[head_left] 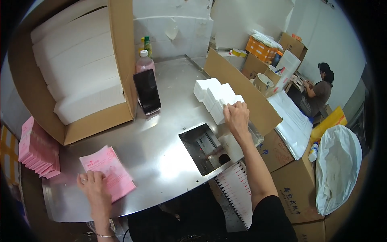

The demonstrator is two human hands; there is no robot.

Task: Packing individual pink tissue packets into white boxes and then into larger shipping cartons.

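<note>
Near the left front of the metal table lies a small pile of flat pink printed bags (117, 171). My left hand (95, 187) is at the pile's left side, its bent fingers pressed on the top bag; the thumb's grip is partly hidden. At the table's right side stand blocks of folded white tissues (213, 94) in uneven rows. My right hand (238, 117) has its fingers closed over the nearest end of these tissues. Below that hand, a square opening (203, 147) in the tabletop shows a metal mechanism inside.
A large carton (121, 60) packed with white tissues stands back left. Before it leans a black phone (147, 92), beside a bottle (144, 60). More pink packs (38, 149) are stacked far left. Right are cartons (288, 193), a white sack (338, 169) and a seated person (322, 90).
</note>
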